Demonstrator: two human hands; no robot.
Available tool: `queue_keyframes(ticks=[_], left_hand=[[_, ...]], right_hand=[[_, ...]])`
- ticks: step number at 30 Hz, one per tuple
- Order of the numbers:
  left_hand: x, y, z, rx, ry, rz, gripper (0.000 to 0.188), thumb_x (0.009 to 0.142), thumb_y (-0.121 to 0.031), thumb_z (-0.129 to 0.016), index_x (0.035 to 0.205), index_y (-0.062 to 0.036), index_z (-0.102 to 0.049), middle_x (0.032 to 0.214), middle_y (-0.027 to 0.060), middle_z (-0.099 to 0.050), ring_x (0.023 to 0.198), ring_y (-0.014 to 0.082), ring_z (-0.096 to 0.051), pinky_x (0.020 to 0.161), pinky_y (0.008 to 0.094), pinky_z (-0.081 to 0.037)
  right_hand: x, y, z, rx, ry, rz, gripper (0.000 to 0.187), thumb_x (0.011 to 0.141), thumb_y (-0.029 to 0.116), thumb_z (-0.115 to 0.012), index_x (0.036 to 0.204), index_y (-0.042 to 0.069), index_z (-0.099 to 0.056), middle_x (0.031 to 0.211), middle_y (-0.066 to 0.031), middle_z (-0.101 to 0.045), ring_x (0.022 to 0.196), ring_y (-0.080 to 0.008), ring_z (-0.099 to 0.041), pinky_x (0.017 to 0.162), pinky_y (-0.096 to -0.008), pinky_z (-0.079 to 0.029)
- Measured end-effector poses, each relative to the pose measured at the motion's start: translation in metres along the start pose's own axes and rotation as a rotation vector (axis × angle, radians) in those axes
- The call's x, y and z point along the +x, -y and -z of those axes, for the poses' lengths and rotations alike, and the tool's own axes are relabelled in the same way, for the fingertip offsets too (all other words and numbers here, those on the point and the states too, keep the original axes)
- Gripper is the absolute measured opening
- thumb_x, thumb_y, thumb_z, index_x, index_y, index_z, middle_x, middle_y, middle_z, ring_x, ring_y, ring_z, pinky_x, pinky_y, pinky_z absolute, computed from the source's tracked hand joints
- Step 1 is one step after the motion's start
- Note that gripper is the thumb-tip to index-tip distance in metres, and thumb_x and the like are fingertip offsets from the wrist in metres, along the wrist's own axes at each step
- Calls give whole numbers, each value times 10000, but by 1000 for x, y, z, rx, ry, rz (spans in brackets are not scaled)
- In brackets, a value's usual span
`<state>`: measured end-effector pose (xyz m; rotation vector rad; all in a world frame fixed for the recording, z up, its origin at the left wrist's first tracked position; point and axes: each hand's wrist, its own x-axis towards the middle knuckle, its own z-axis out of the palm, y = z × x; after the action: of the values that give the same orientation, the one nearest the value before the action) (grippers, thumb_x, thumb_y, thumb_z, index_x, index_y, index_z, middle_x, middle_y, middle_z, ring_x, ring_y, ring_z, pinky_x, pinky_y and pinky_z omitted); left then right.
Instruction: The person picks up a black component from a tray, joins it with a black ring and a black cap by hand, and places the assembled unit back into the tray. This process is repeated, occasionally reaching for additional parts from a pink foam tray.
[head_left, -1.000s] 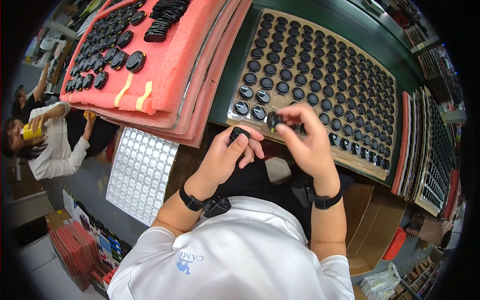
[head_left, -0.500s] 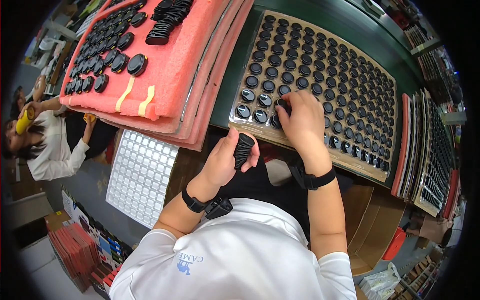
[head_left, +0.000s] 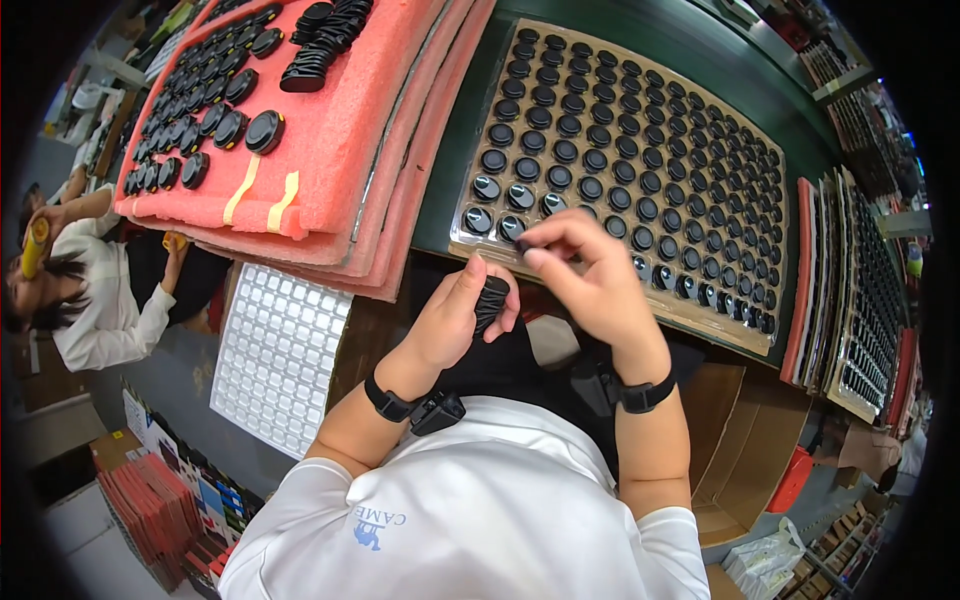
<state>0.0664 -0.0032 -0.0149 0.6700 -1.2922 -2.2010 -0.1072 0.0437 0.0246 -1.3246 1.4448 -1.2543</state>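
My left hand (head_left: 452,310) is wrapped round a stack of thin black rings (head_left: 491,304) in front of my body. Up and to the right of it, my right hand (head_left: 595,275) hovers over the near edge of a clear plastic tray (head_left: 478,243) with its thumb and forefinger pinched on a small black piece (head_left: 523,246), whose kind I cannot make out. Rows of round black parts (head_left: 590,188) fill the tray's pockets. At its near left corner several parts (head_left: 487,188) look glossier than the rest. My right hand hides some pockets.
Pink foam sheets (head_left: 340,200) are stacked at the left, bearing black round parts (head_left: 265,131) and a row of black rings (head_left: 305,70). A white pocketed tray (head_left: 275,350) lies below. Filled trays (head_left: 860,290) stand at the right. A co-worker (head_left: 115,290) sits at the left.
My right hand has lifted off the parts and moved down and left toward my left hand, bringing the small black piece. My left hand stays nearly in place round the rings.
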Motion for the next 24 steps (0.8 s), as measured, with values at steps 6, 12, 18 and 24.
queue_keyframes(ticks=[6, 12, 18, 24], left_hand=[[-5, 3, 7, 15, 12, -11, 664, 964, -554, -211, 851, 0, -558, 664, 92, -558, 514, 103, -462, 480, 208, -360], [-5, -5, 6, -20, 70, -89, 652, 966, -538, -252, 921, 30, -569, 708, 112, -589, 515, 99, -458, 497, 210, -370], [-6, -14, -7, 106, 3, -156, 561, 950, -481, -402, 1018, 50, -569, 757, 107, -605, 518, 95, -450, 507, 209, -375], [-12, -16, -7, -53, 84, -74, 309, 923, -237, -562, 1078, 31, -565, 837, 82, -624, 569, 61, -475, 537, 209, -406]], right_hand=[[11, -17, 30, -764, -295, 216, 149, 793, 58, -649, 935, 15, -637, 826, -86, -574, 773, -212, -581, 679, -297, -466], [9, -18, 32, -1033, -318, 255, 189, 742, 72, -673, 921, 30, -627, 847, -98, -589, 794, -274, -563, 711, -356, -440], [-18, 18, 17, -469, -156, 292, 247, 716, 6, -660, 957, 27, -606, 864, -114, -575, 797, -267, -548, 746, -356, -430], [-36, 32, 7, -476, -22, 520, 303, 665, -11, -682, 956, 35, -608, 871, -103, -571, 794, -274, -547, 732, -356, -431]])
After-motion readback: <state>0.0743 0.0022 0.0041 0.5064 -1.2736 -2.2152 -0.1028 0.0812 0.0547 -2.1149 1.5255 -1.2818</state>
